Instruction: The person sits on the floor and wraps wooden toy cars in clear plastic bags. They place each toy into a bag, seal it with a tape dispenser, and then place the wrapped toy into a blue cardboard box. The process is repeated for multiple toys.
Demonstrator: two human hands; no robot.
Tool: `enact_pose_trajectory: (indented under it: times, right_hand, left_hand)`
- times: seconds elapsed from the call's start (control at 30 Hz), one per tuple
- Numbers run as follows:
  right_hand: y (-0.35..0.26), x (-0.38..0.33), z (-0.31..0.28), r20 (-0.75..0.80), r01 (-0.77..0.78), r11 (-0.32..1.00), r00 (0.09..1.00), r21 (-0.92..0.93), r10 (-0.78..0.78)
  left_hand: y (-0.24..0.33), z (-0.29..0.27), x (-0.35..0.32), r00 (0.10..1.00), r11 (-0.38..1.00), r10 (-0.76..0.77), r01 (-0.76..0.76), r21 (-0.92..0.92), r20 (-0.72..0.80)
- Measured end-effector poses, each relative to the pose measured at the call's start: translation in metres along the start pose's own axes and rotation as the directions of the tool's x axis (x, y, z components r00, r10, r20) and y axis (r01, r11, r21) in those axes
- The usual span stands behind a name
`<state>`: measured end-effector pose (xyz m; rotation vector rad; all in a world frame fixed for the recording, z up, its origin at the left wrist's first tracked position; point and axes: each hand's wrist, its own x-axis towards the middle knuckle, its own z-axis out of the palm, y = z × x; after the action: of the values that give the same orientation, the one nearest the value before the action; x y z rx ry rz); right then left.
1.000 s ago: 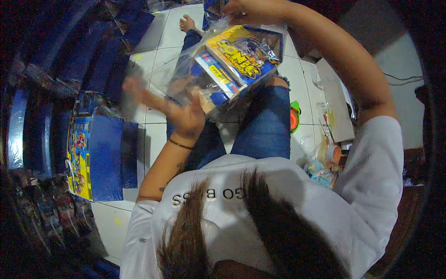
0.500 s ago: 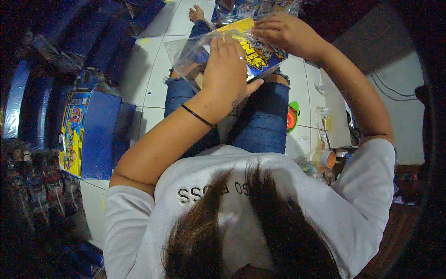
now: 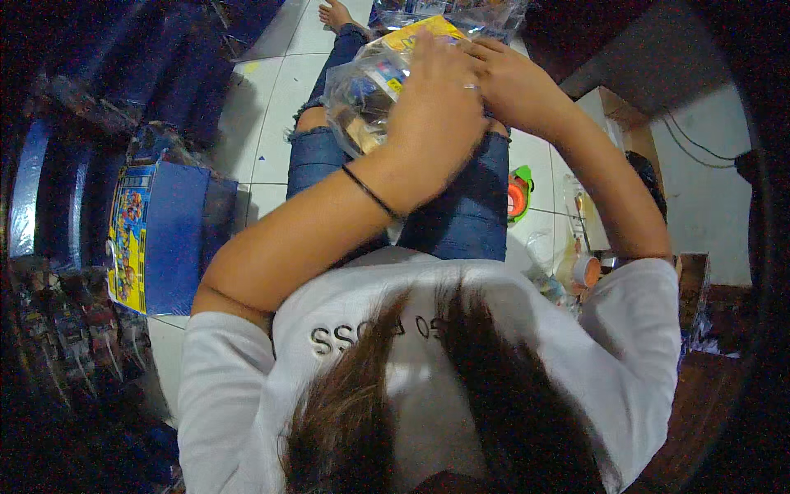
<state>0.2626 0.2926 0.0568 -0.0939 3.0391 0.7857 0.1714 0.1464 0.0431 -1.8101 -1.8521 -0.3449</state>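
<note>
A blue-and-yellow printed package (image 3: pixel 422 33) in loose clear plastic wrap (image 3: pixel 350 90) lies across my knees. My left hand (image 3: pixel 436 107) is over its middle, fingers stretched out and somewhat blurred by motion. Gripping the package's right end is my right hand (image 3: pixel 518 86), its fingers bent over the top and its thumb hidden. The two hands almost meet and cover most of the print. At the left, the plastic bulges out, crumpled and see-through.
On the floor to the left stands a blue box (image 3: pixel 177 239) with a colourful printed side. Behind it are dark blue wrapped packages (image 3: pixel 164 58). A green-and-orange round item (image 3: pixel 518 195) lies right of my leg, near an orange-ended roll (image 3: pixel 585 271). More wrapped packages (image 3: pixel 448 12) lie beyond my knees.
My left hand has swept to the right across the package, towards my right hand. My right hand has come slightly lower and nearer. The plastic at the left has drawn inward.
</note>
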Motion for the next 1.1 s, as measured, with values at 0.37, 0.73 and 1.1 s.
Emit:
enact_pose_trajectory:
  times: [0.37,0.73,1.1]
  right_hand:
    - [-0.147,-0.222,0.292,0.858,-0.905,-0.425,-0.211,0.009,0.469]
    - [-0.002,-0.153,0.092,0.296,0.235,-0.264,-0.111,0.935,0.949]
    - [0.059,0.125,-0.105,0.292,-0.451,0.729,0.892,0.514,0.346]
  left_hand:
    - [-0.021,0.043,-0.037,0.982,0.992,0.127,-0.128,0.003,-0.137]
    - [-0.009,0.041,-0.044,0.990,0.991,0.125,-0.129,-0.045,-0.070]
    - [-0.009,0.049,-0.046,0.979,0.986,0.131,-0.145,-0.083,-0.156]
